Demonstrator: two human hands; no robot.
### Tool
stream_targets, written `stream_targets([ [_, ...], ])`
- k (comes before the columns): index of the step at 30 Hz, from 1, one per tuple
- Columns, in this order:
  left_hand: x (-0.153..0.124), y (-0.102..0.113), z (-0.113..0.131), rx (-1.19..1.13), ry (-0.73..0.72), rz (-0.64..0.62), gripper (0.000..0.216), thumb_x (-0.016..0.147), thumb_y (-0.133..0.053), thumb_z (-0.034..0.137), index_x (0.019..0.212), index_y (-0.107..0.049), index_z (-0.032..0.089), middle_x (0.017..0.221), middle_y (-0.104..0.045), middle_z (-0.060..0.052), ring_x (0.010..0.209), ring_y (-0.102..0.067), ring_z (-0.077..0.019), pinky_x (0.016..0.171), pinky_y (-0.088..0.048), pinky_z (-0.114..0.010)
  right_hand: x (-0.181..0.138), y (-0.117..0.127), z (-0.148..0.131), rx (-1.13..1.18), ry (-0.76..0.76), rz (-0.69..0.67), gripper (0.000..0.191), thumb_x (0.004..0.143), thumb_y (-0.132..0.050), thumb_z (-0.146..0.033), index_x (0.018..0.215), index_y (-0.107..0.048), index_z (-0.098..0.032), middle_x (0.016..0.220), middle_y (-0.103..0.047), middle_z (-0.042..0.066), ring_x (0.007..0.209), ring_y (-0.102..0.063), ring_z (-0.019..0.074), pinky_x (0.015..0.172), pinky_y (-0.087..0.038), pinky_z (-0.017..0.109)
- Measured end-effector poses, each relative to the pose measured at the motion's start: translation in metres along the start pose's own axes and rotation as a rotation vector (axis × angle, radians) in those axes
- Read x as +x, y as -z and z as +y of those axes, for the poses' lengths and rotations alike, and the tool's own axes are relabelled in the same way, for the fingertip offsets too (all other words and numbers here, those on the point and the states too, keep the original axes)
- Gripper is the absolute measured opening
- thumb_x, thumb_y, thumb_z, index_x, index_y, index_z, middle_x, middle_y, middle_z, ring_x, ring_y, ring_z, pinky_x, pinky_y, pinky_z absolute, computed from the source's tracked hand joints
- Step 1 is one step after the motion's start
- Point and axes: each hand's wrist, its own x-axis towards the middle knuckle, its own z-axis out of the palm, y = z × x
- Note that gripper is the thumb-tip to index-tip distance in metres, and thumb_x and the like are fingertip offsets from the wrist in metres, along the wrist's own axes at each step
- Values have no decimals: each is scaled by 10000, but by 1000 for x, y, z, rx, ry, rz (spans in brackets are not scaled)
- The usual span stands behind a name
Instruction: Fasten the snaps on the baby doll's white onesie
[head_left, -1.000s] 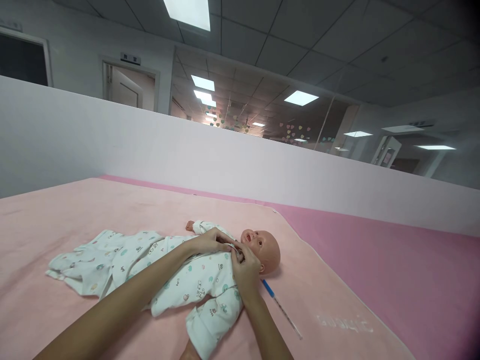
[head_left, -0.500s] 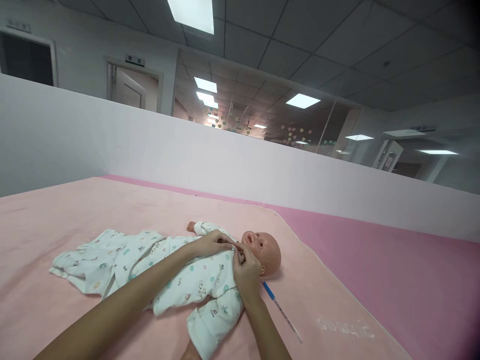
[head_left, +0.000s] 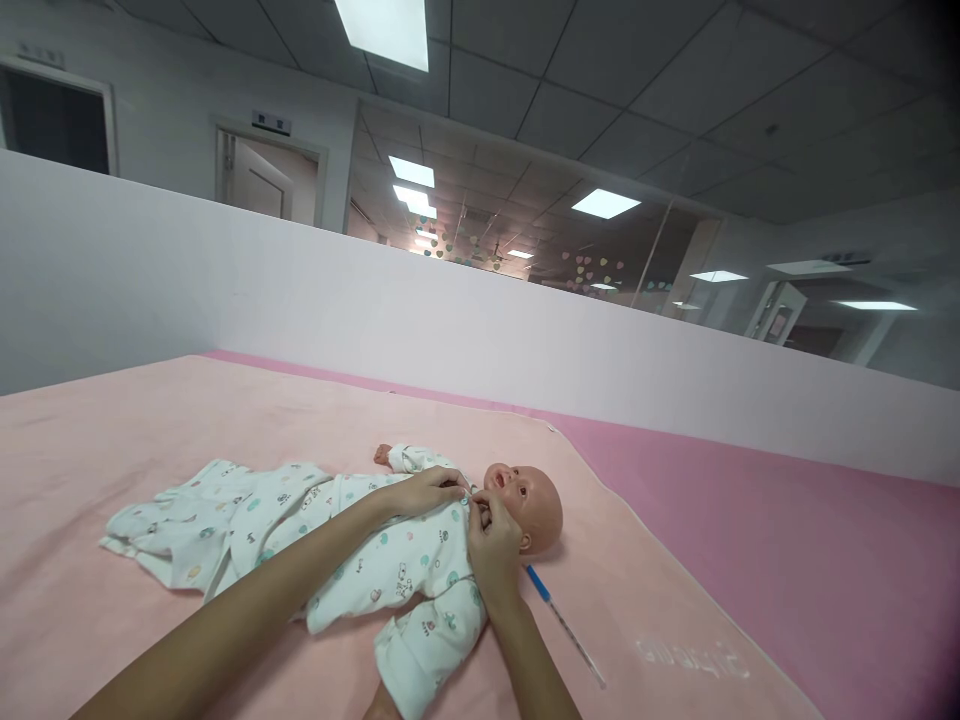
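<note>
— Room and surface, head view?
— Office interior: panel ceiling with lit fixtures, and a white partition (head_left: 300, 300) along the far edge. Pale pink blanket (head_left: 150, 440) spread over a darker pink mat (head_left: 787, 520).
— Item in hand?
— Baby doll (head_left: 529, 497), on its back near the blanket's middle, head to the right. It is dressed in a white printed romper (head_left: 375, 555), whose legs lie flat, trailing left.
— Hands?
— Left hand (head_left: 426, 491) rests on the doll's chest, fingertips closed narrow on the romper's neckline. Right hand (head_left: 491, 545) meets it from the near side, fingers curled, pinching the same collar edge just under the chin. Both touch cloth; neither is spread.
— Handling assessment?
— Judged: the romper is a thin, soft knit, limp and light, liable to bunch. It is best taken by the collar or front edges, between thumb and fingertip. The doll's head appears to be hard, smooth plastic and the body looks light; hold it at the torso, not by the loose sleeves.
— Other items?
— Thin clear rod (head_left: 566, 628) with a blue tip, possibly a thermometer. It lies on the blanket just beside the right forearm, apart from the doll.
— Markings?
— Embossed lettering (head_left: 690, 655) near the blanket's right corner, unreadable. Small sign (head_left: 271, 122) above a doorway, unreadable. The romper print shows small figures; no legible brand.
</note>
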Motion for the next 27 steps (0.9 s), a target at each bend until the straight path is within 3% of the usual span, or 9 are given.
stream_targets([
  [4,2,-1,-7,-108,-46,20,177,779,-526,283,885,-582,153,843,-576,-28,832,-506,-153,752,-379,-250,0,-1,1,-21,14,9,208,813,-411,-226,758,-603,-167,654,-629,42,545,-548,140,544,-434,246],
  [10,6,1,-18,-273,-17,15,234,729,-577,249,941,-548,152,760,-550,-6,743,-500,-128,679,-361,-239,0,-2,2,15,36,14,234,821,-405,-201,830,-635,-159,751,-657,66,661,-591,155,626,-467,263],
  [17,6,0,-18,-234,5,30,181,710,-575,237,856,-587,130,699,-548,-5,698,-504,-124,642,-366,-233,1,0,-3,57,34,20,230,797,-410,-177,817,-639,-169,765,-653,58,666,-586,146,618,-465,252],
  [20,7,-1,-13,-158,4,115,201,718,-559,252,874,-583,127,732,-580,-31,716,-526,-145,654,-395,-251,1,1,-5,59,24,-10,224,796,-406,-180,795,-630,-176,744,-637,49,656,-569,143,605,-454,249],
  [22,5,-3,1,19,-74,261,196,740,-528,255,887,-582,138,813,-601,-61,775,-530,-173,705,-407,-290,1,2,-5,45,23,-28,222,791,-400,-171,776,-621,-177,744,-631,46,670,-565,144,613,-452,252],
  [24,0,-9,22,270,-249,385,205,766,-491,242,922,-594,158,928,-599,-86,894,-506,-211,818,-374,-354,1,2,-5,15,21,-49,201,788,-407,-173,754,-606,-176,717,-622,38,655,-560,143,596,-449,254],
  [27,-16,-29,48,368,-416,280,247,807,-474,292,982,-622,198,1061,-580,-97,1055,-445,-262,952,-270,-422,1,2,-4,-56,31,-38,204,802,-398,-195,771,-600,-190,687,-612,26,623,-556,144,547,-441,257],
])
